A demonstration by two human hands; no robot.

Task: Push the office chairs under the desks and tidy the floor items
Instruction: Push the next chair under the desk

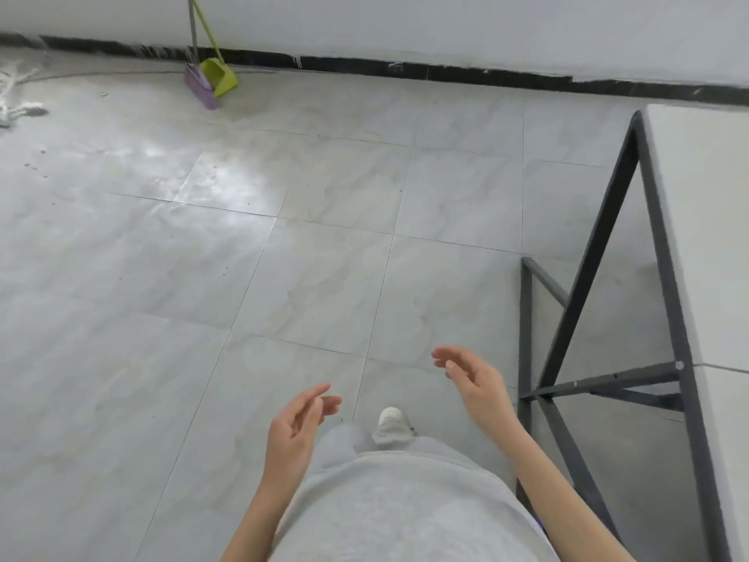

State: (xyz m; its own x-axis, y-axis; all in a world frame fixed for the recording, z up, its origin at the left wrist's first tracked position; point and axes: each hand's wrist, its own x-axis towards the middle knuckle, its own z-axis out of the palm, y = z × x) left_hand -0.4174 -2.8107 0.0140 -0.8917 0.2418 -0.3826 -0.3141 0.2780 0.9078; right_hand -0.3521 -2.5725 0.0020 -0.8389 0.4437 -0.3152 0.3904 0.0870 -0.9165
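My left hand (298, 425) and my right hand (472, 381) hang in front of my body over the tiled floor, fingers loosely apart and holding nothing. A white desk (705, 221) on a dark metal frame (583, 285) runs along the right side, just right of my right hand. Far off at the wall lean a purple broom (198, 85) and a green dustpan (221, 77). No office chair is in view.
A white rope-like mop head (18, 95) lies on the floor at the far left. Small dark specks dot the grey tiles (283, 257). A black baseboard (405, 71) runs under the white wall. My white shoe (391, 423) shows below.
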